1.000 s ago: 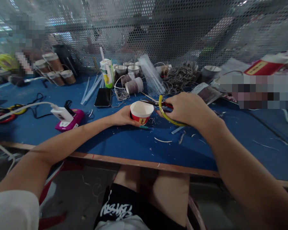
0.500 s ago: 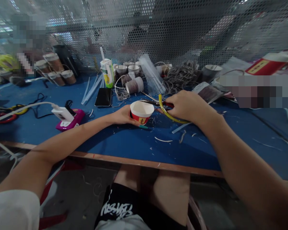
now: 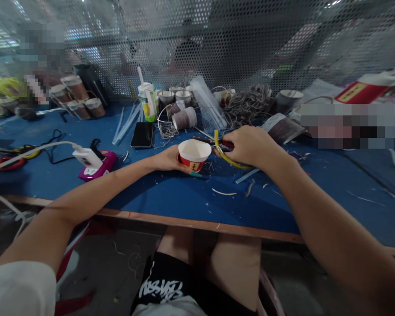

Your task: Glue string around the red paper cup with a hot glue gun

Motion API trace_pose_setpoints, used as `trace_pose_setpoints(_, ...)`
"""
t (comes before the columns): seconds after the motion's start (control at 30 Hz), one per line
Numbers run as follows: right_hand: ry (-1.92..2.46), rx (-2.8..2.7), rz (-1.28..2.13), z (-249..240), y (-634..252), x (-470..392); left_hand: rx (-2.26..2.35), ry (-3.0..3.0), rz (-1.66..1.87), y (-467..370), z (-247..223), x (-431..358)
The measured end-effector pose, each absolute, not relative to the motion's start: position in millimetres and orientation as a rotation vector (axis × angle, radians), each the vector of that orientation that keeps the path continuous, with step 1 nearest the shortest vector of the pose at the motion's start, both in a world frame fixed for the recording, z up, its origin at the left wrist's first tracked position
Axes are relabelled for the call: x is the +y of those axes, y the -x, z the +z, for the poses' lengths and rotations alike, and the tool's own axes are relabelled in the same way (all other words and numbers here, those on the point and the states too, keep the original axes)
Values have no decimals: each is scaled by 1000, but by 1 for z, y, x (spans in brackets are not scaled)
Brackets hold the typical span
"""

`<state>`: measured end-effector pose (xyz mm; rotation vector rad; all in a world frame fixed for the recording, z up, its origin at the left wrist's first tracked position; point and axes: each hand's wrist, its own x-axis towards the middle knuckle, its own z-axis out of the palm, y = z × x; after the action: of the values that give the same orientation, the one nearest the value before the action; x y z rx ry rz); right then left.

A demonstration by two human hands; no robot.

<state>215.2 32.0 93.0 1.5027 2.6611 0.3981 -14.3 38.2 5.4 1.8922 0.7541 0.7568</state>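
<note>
A red and white paper cup (image 3: 195, 153) sits upright in my left hand (image 3: 169, 159), whose thumb and fingers wrap round its left side. A teal tip shows at the thumb, low on the cup's front. In my right hand (image 3: 245, 144) is a pair of scissors (image 3: 229, 160) with yellow and red handles. Their dark blades point left and lie at the cup's right rim. Whether the blades touch the rim I cannot make out. Most of the right fingers are hidden behind the hand.
A phone (image 3: 142, 134), a drink carton (image 3: 147, 102), wound spools (image 3: 184, 118) and tangled grey cord (image 3: 250, 105) lie behind. At left is a purple power socket (image 3: 98, 166) with a white plug. White scraps (image 3: 224, 192) dot the blue table (image 3: 181, 204).
My right hand has shifted slightly left with the scissors, nearer the cup. My left hand and the cup stay almost where they were.
</note>
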Motion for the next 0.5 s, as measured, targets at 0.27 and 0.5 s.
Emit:
trace_pose_setpoints(0.27,-1549,2725,358,95,-224,31,766,-1898,744,13,6,37)
trace_pose_setpoints(0.5,-1530,2640,369,99,-220,29,739,-1913,754,13,6,37)
